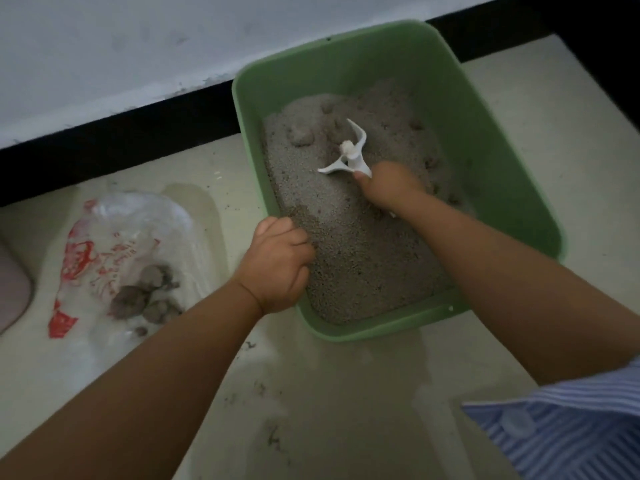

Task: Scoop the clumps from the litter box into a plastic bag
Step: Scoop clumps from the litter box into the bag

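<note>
A green litter box (491,140) holding grey litter (356,244) sits on the floor by the wall. My right hand (389,187) is shut on a white scoop (349,154), whose head rests on the litter with a small pale lump on it. Several clumps (301,135) show in the litter at the far end. My left hand (278,263) grips the box's near-left rim. A clear plastic bag (131,251) with red print lies on the floor to the left, with several grey clumps (145,296) inside.
A white wall with a black skirting (114,140) runs behind the box. Litter crumbs are scattered on the pale floor (311,403) in front of it. A pinkish object (10,289) lies at the left edge. My striped shirt (571,427) fills the lower right corner.
</note>
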A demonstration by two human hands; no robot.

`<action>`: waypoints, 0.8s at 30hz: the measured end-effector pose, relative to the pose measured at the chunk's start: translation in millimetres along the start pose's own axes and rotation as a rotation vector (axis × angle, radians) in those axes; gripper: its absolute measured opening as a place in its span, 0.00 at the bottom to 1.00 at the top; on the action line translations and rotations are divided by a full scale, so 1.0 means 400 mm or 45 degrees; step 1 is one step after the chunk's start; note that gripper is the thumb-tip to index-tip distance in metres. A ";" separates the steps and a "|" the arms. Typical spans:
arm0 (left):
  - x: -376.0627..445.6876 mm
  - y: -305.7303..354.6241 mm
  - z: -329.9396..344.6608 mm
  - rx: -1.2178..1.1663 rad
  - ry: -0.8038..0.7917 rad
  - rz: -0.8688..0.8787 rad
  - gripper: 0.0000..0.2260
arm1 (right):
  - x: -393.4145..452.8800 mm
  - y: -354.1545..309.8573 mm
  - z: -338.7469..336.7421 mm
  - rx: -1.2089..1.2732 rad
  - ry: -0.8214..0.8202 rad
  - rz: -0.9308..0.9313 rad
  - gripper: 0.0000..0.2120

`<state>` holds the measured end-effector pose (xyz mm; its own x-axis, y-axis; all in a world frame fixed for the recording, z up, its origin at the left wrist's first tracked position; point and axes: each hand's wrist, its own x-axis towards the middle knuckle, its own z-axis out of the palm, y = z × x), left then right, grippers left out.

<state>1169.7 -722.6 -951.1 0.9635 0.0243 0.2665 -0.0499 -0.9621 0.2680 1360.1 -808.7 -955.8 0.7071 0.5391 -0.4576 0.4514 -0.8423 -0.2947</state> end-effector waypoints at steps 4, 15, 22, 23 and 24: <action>-0.004 0.000 0.005 0.064 -0.007 -0.007 0.12 | 0.002 0.005 0.025 0.072 0.052 -0.003 0.25; 0.002 0.003 0.004 0.194 0.053 0.019 0.13 | -0.121 0.147 -0.067 0.128 0.221 0.037 0.23; 0.010 0.027 -0.027 0.252 -0.121 -0.020 0.14 | -0.206 0.127 -0.053 0.243 0.191 -0.041 0.22; 0.011 0.030 -0.029 0.260 -0.145 -0.027 0.15 | -0.215 0.124 -0.050 0.291 0.204 -0.046 0.22; 0.011 0.031 -0.031 0.267 -0.160 -0.033 0.15 | -0.222 0.122 -0.048 0.309 0.212 -0.058 0.22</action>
<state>1170.1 -731.3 -935.2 0.9896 0.0281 0.1414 0.0181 -0.9973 0.0719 1329.8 -897.7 -913.4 0.7779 0.5515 -0.3011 0.3555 -0.7815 -0.5127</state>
